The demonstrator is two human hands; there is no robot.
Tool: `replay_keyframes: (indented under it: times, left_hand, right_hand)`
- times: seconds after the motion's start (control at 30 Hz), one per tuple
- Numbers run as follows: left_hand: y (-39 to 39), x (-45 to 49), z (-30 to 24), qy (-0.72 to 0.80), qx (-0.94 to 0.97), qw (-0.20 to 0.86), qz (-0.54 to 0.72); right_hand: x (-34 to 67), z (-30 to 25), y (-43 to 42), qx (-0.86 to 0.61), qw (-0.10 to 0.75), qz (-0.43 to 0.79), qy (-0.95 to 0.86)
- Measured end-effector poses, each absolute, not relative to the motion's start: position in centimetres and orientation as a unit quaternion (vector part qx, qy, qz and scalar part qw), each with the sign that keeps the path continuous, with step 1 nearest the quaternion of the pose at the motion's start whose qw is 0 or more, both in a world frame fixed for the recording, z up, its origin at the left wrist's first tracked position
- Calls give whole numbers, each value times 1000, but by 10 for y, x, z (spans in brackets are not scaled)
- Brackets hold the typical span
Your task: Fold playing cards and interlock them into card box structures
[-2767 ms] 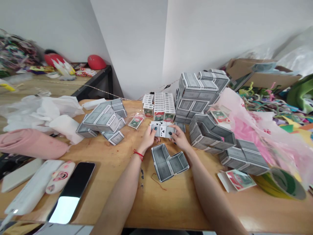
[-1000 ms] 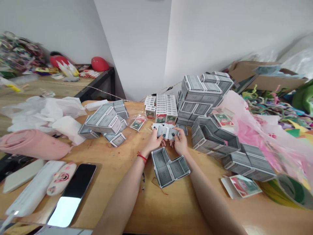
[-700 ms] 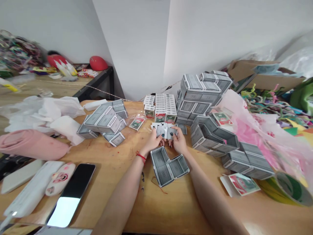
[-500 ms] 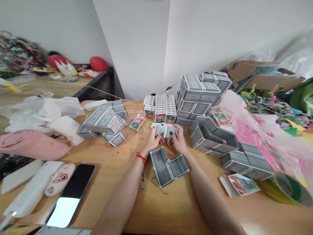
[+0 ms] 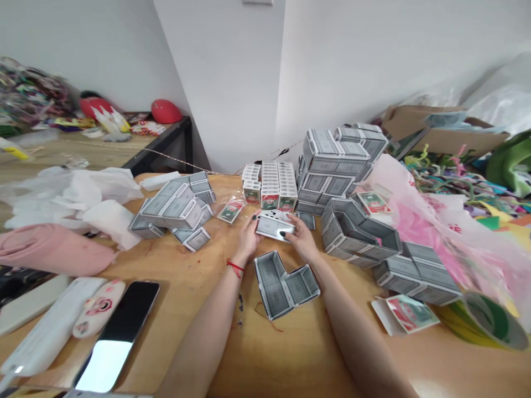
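The joined playing cards are held above the middle of the table, the left hand pinching their left end and the right hand their right. Face-up cards show just behind them. Toward the near edge sits an open L-shaped card box. Packs of cards stand in rows by the far edge, beside stacked card blocks. A phone lies near the front left corner, a tape roll toward the right edge.

This looks like a craft workspace: card-built boxes, colourful scraps.
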State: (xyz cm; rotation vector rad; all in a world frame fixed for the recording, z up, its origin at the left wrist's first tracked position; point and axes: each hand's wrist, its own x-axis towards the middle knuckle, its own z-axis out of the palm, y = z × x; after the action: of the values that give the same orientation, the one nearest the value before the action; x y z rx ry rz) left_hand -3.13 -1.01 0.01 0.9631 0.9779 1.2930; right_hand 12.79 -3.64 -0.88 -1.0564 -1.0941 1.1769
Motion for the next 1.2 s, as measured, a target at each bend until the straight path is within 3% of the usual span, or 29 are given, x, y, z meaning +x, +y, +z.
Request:
replay_keyframes:
  times: [0.1,0.27,0.37,0.7,0.83,1.03,1.2]
  left_hand:
    - [-8,-32,0,421,423,623,506]
    - [-13,-34,8,470,563,502,458]
    - [-16,-33,13,476,572,496,446]
    - [-15,-36,9,458,376,541,597]
    - [-13,-41,8,463,359,503,636]
    - [-8,-45,-3,535,444,379,611]
    - [-6,-46,-7,546,441,363,613]
  right_hand:
    - [126,-13,-34,-470,559,499,-467]
    - [128,-15,-34,-486,535,483,-494]
    - [129,-12,-35,-504,525,450,-518]
    - [137,-10,-33,-553,566,292,-537]
    - [137,-8,-32,-510,505,180,-672]
    - [128,-10,-33,-473,372,172,-780]
    - [128,-10,-33,-493,366,120,-780]
